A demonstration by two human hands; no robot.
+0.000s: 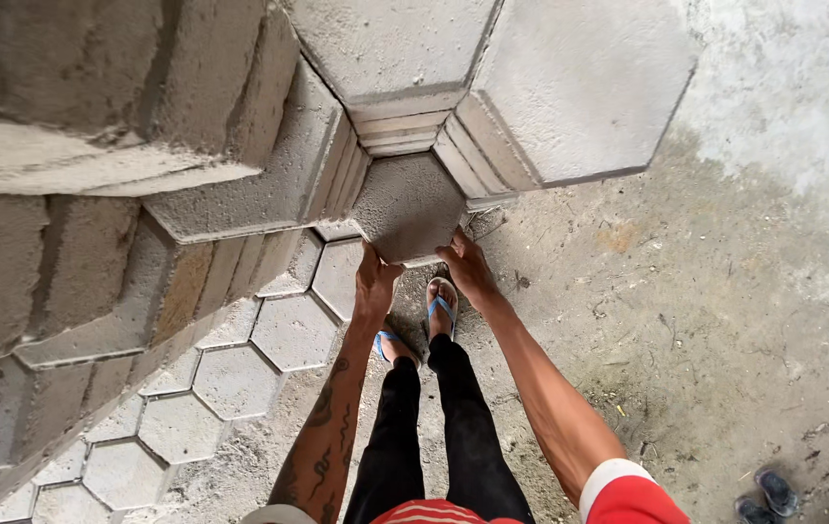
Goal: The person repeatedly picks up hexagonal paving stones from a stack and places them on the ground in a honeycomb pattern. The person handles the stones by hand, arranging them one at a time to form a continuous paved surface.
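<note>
soft daylight, sharp, edges warped

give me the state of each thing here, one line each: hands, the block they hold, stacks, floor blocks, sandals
left hand: gripping the block's lower left edge
right hand: gripping the block's lower right edge
hexagonal concrete block: held in both hands, above the feet
stacked hexagonal blocks: piled in columns, flat faces up
floor blocks: laid flat, edge to edge
blue sandals: worn, on the ground
</note>
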